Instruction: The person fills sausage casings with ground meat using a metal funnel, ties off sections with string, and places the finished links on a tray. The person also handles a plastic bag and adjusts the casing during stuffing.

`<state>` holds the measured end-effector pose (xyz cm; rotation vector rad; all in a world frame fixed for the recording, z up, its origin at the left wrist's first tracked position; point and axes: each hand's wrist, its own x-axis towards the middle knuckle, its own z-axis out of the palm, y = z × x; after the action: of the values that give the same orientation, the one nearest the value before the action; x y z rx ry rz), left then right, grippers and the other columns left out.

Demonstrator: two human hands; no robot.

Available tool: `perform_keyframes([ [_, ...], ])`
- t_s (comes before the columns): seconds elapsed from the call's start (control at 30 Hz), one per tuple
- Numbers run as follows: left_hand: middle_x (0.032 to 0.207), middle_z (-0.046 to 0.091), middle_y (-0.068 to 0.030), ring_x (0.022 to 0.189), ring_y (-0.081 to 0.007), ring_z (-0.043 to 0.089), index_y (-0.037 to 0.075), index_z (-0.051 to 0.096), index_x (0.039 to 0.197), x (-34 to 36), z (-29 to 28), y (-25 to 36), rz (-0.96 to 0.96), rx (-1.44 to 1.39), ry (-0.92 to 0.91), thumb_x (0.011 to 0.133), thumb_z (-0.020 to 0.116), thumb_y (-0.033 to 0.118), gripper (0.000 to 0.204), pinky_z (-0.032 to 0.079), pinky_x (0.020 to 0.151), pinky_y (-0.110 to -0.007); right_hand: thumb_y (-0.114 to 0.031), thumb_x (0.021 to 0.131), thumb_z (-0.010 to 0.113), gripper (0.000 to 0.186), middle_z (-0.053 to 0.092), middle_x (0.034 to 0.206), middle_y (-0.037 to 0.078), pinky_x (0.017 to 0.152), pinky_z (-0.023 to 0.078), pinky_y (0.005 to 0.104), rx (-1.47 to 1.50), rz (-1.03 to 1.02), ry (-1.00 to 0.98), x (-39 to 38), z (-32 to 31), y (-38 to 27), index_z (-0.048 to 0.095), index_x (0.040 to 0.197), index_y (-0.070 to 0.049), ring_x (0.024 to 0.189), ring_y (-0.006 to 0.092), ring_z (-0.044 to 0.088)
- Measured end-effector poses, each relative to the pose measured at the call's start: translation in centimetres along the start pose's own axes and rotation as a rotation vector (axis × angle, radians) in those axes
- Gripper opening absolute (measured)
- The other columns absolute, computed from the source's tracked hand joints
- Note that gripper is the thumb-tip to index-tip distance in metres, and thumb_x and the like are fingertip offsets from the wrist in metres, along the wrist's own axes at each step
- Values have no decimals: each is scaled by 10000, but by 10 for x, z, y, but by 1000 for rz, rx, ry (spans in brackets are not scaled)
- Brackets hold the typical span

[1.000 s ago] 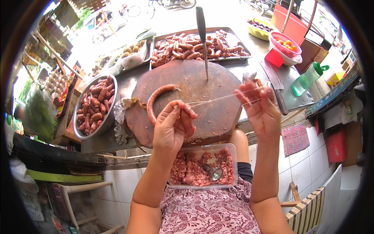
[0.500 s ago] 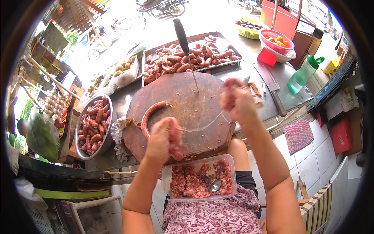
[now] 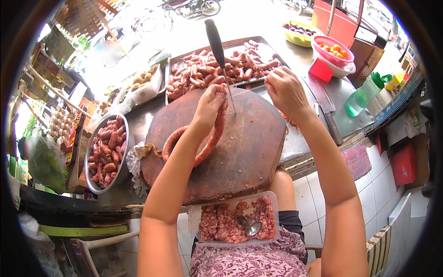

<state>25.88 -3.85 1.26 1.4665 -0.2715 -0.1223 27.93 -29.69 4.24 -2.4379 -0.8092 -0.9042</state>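
Now the left hand (image 3: 211, 107) grips a long red sausage (image 3: 215, 138) by one end, its loop near the round brown board's (image 3: 230, 177) left edge. It looks soft, slippery, best held there. The closed right hand (image 3: 287, 91) hides its inside.

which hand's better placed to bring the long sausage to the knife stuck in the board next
Probably the left hand: it grips the long sausage close beside the knife, while the right hand is farther right, away from both.
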Motion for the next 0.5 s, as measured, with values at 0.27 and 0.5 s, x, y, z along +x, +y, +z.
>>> perform_keyframes([
  [0.27, 1304, 607, -265, 1258, -358, 564, -44, 592, 1230, -53, -4, 12, 299, 1100, 191, 944, 667, 185, 373, 427, 1057, -437, -76, 838, 613, 113, 662, 860, 185, 869, 496, 435, 401, 90, -288, -23, -11, -32, 673, 832, 19, 909, 349, 639],
  [0.5, 1069, 701, -159, 1034, -251, 689, -59, 657, 1078, -116, 42, 11, -191, -329, -139, 1034, 568, 186, 265, 550, 981, -387, -161, 950, 629, 217, 731, 964, 133, 839, 542, 356, 1157, 418, -491, -42, -17, -74, 711, 915, 37, 861, 244, 689],
])
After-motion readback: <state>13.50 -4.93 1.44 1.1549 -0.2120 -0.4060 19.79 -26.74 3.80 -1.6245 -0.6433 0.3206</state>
